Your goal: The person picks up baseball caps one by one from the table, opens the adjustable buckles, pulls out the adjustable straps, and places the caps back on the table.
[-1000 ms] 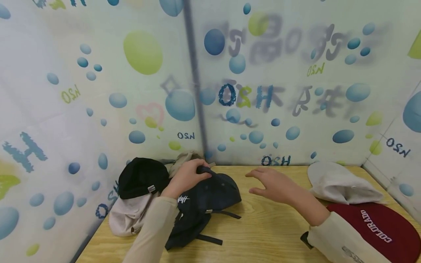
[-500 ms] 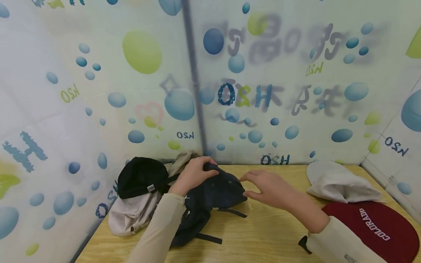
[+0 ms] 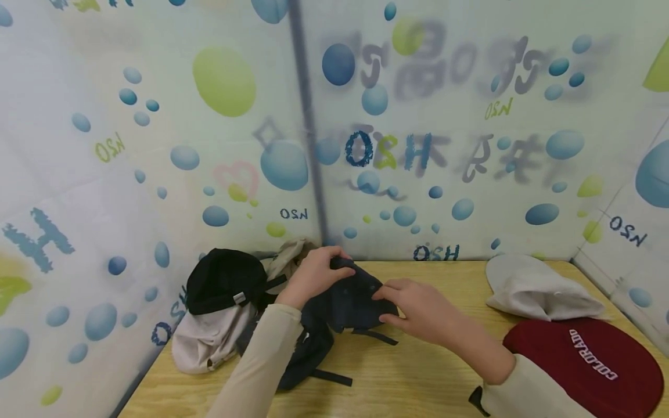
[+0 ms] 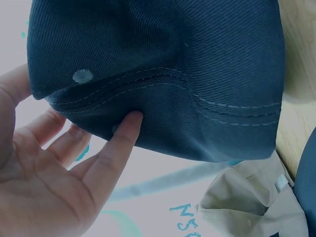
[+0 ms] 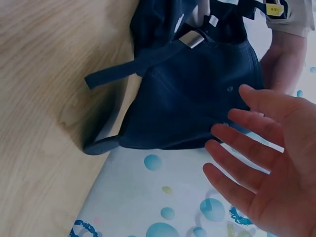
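A navy baseball cap is lifted at the table's middle, its strap hanging to the right. My left hand grips the crown from the upper left; in the left wrist view, a fingertip presses on the fabric near a stitched seam. At the cap's right side my right hand reaches in with thumb and fingers spread, fingertips right at the fabric. The right wrist view shows its fingers loosely extended beside the crown. Below the lifted cap lies another dark cap with a loose strap.
To the left, a black cap sits on a pale pinkish cap, with a beige cap behind. On the right are an off-white cap and a maroon COLORADO cap. A patterned curtain borders the wooden table.
My left hand has shifted right with the navy cap, drawing it off the dark cap below. My right hand has moved left and its fingertips have come to the cap's right side.
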Motion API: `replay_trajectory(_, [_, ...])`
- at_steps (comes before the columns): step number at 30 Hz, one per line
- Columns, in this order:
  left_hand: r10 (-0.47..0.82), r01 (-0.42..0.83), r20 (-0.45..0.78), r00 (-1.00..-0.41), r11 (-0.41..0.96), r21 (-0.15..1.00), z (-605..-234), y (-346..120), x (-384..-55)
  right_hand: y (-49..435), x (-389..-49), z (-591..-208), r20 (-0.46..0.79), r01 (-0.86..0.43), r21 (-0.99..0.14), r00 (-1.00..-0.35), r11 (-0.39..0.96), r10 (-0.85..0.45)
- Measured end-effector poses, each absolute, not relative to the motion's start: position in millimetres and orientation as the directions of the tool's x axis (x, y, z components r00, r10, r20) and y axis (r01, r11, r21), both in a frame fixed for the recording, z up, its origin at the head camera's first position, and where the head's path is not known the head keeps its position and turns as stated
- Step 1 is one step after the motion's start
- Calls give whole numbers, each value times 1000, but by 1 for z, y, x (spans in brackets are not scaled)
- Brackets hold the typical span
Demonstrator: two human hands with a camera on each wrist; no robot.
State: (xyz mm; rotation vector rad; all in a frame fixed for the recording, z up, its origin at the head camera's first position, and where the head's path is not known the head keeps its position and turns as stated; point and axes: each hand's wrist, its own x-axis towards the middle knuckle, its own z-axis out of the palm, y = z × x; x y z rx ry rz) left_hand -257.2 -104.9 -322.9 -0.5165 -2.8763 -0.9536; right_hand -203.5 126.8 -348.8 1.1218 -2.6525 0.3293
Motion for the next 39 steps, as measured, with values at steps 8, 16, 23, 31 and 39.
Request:
replay_trajectory(8, [291, 326, 156, -944, 754, 570, -324, -100, -259, 124, -200, -357, 375, -668, -91, -710, 739, -596])
replay_trajectory(16, [290, 330, 165, -943, 738, 589, -323, -94, -257, 124, -205, -370, 464, -568, -141, -762, 811, -453])
replay_trajectory(23, [296, 352, 194, -935, 727, 589, -325, -92, -255, 125, -211, -378, 517, -486, -128, -776, 864, -360])
replay_trajectory(31, [317, 354, 174, -932, 696, 625, -326, -91, -253, 124, -215, -384, 573, -439, -74, -753, 895, -322])
replay_trajectory(39, [319, 361, 186, -929, 675, 644, -330, -93, -252, 124, -215, -382, 488, -418, -261, -835, 870, -255])
